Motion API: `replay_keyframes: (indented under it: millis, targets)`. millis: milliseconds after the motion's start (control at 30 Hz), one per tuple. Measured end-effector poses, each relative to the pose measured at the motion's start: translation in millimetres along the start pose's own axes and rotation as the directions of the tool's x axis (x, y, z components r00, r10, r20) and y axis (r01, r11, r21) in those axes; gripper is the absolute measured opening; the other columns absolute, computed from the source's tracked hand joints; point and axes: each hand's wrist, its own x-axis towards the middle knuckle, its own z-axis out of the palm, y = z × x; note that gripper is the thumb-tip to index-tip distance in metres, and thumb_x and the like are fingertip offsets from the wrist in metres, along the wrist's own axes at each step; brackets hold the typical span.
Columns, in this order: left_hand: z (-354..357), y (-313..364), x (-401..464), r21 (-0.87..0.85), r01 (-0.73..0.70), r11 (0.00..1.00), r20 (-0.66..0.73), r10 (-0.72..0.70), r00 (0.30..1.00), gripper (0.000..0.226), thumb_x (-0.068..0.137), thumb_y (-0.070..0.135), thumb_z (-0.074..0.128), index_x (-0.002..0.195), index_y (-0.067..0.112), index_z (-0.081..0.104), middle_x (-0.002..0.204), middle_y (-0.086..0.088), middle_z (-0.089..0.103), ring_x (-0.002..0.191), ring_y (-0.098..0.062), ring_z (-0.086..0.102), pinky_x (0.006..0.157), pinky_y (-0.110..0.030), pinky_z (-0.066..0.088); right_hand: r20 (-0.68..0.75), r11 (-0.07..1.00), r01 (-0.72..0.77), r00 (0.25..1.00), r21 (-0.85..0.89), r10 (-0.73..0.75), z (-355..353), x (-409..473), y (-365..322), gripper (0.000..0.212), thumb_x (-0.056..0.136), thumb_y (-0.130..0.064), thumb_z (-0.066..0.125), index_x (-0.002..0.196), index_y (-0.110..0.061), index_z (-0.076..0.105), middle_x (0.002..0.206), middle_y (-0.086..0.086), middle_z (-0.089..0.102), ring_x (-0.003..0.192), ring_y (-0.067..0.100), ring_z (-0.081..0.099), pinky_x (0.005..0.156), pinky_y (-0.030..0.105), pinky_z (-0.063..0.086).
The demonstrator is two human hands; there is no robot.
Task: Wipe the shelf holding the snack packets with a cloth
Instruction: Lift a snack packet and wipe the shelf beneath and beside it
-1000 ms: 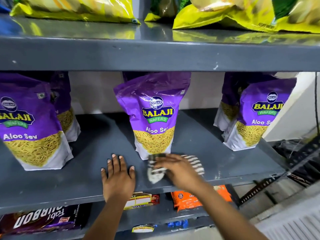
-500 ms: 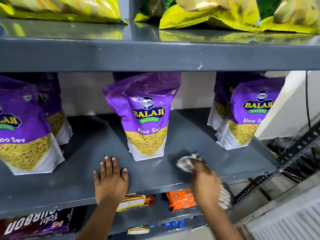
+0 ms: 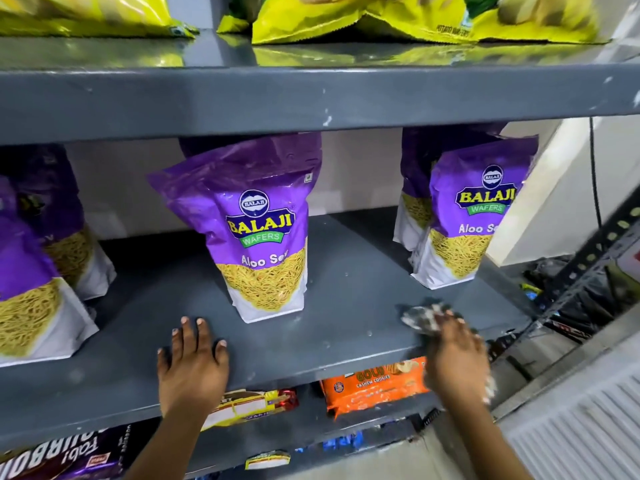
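Observation:
A grey metal shelf (image 3: 349, 289) holds purple Balaji Aloo Sev snack packets: one in the middle (image 3: 263, 233), a pair at the right (image 3: 474, 209) and more at the left (image 3: 31, 271). My right hand (image 3: 453, 355) presses a striped black-and-white cloth (image 3: 424, 317) onto the shelf near its front right, in front of the right packets; the hand and cloth are blurred. My left hand (image 3: 194, 365) lies flat with fingers spread on the shelf's front edge, just left of the middle packet.
The shelf above (image 3: 311, 95) carries yellow chip bags (image 3: 381, 19). Below are an orange cookie pack (image 3: 377, 382), a yellow-red pack (image 3: 256, 403) and a dark Bourbon biscuit pack (image 3: 62, 455). A slotted metal upright (image 3: 588, 265) and a white wall stand to the right.
My right hand has swept the cloth rightward along the shelf front, from in front of the middle packet toward the right packets. My left hand has stayed planted.

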Motion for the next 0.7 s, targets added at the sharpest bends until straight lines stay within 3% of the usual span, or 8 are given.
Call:
replay_keyframes:
  millis: [67,133,267,367,500,600,633,700]
  targets:
    - [1,1,1,-0.003,-0.001,1.0,-0.004,0.001,1.0,0.061,0.092,0.041,0.015,0.146,0.012,0.017,0.157,-0.011,0.011,0.144,-0.029,0.011,0.116,-0.047,0.01,-0.051,0.994,-0.105,0.993,0.035,0.107,-18,11,35,0.045,0.068,-0.011,0.036,0.104,0.005,0.057,0.095,0.033,0.067,0.085,0.046,0.065,0.075,0.053,0.053]
    - [0,2,1,-0.013,0.005,1.0,0.004,-0.005,1.0,0.057,0.096,0.038,0.022,0.147,0.012,0.014,0.158,-0.01,0.008,0.144,-0.028,0.008,0.117,-0.046,0.008,-0.098,0.992,-0.1,0.989,0.077,0.107,-23,28,47,0.043,0.071,-0.007,0.039,0.109,0.006,0.055,0.103,0.034,0.065,0.094,0.048,0.061,0.08,0.053,0.051]
    - [-2,1,1,0.003,0.006,1.0,0.015,-0.006,1.0,0.057,0.097,0.036,0.023,0.147,0.013,0.008,0.158,-0.009,0.001,0.145,-0.026,0.004,0.117,-0.044,0.006,0.053,0.995,0.045,0.997,0.084,-0.05,-4,48,29,0.039,0.089,-0.021,0.046,0.126,-0.008,0.049,0.138,0.02,0.049,0.129,0.039,0.041,0.106,0.052,0.036]
    - [-5,2,2,0.027,-0.003,1.0,0.039,0.002,0.999,0.057,0.097,0.037,0.02,0.147,0.013,0.006,0.158,-0.009,-0.002,0.145,-0.026,0.002,0.117,-0.044,0.005,0.091,0.985,0.138,0.985,0.102,-0.147,6,31,7,0.056,0.081,-0.043,0.035,0.123,-0.01,0.053,0.134,0.017,0.054,0.127,0.038,0.044,0.104,0.052,0.038]
    - [-8,-10,1,0.031,-0.089,0.996,0.073,0.086,0.994,0.06,0.095,0.044,0.016,0.147,0.014,0.008,0.158,-0.009,-0.001,0.145,-0.022,0.002,0.117,-0.041,0.004,0.127,0.933,0.333,0.928,0.135,-0.349,14,-8,-50,0.059,0.078,-0.051,0.034,0.115,-0.013,0.061,0.121,0.016,0.065,0.113,0.039,0.058,0.093,0.053,0.047]
    - [-18,-43,-9,0.027,-0.196,0.98,0.1,0.192,0.976,0.092,0.069,0.058,-0.013,0.147,0.016,0.009,0.158,-0.005,0.001,0.146,-0.018,0.002,0.118,-0.034,0.001,0.164,0.884,0.434,0.873,0.172,-0.46,16,-36,-106,0.066,0.087,-0.062,0.022,0.111,-0.018,0.064,0.115,0.011,0.07,0.106,0.034,0.064,0.087,0.051,0.052]
    - [-23,-58,-11,0.024,-0.212,0.977,0.103,0.208,0.973,0.097,0.063,0.057,-0.016,0.147,0.016,0.01,0.158,-0.004,0.002,0.145,-0.017,0.002,0.118,-0.032,0.001,0.164,0.863,0.471,0.851,0.183,-0.499,19,-46,-125,0.068,0.088,-0.063,0.018,0.111,-0.02,0.064,0.114,0.009,0.07,0.105,0.033,0.064,0.086,0.05,0.053]
    - [-31,-92,-16,-0.018,-0.201,0.979,0.094,0.202,0.975,0.1,0.062,0.06,-0.015,0.146,0.015,0.015,0.158,-0.003,0.007,0.145,-0.017,0.005,0.117,-0.031,0.001,0.208,0.834,0.508,0.81,0.217,-0.548,23,-65,-161,0.06,0.084,-0.061,0.027,0.116,-0.023,0.061,0.12,0.006,0.067,0.111,0.032,0.061,0.091,0.049,0.05]
